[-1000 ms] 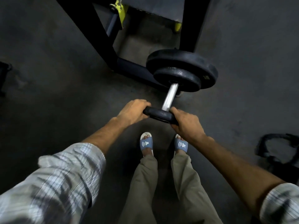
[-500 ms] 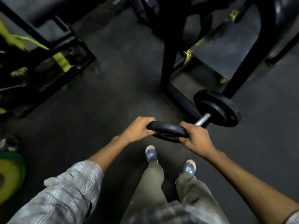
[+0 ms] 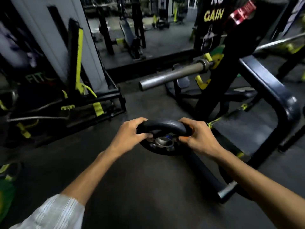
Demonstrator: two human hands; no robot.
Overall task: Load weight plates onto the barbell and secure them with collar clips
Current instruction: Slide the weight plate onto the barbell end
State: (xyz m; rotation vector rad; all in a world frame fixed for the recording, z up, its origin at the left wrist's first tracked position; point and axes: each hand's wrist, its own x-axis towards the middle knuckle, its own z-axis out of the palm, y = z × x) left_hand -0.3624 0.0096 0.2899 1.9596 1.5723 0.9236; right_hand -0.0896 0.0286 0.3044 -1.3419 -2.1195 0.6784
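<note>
Both hands hold a small black weight plate (image 3: 163,127) in front of me, its metal centre hole facing me. My left hand (image 3: 130,134) grips the plate's left rim and my right hand (image 3: 198,136) grips its right rim. Ahead and above, the bare steel sleeve of the barbell (image 3: 170,76) points toward me from a black rack with yellow hooks (image 3: 212,70). The sleeve's open end is some way beyond the plate. No collar clip shows.
A black rack frame (image 3: 272,90) with a curved bar stands at the right, its floor foot (image 3: 208,176) running under my right arm. A machine with yellow-green straps (image 3: 79,66) fills the left. A green plate (image 3: 6,192) lies at the far left edge. Dark rubber floor lies between.
The plate has come off the short bar's storage peg and risen in both hands. My view has swung up from the floor to the rack and the barbell sleeve.
</note>
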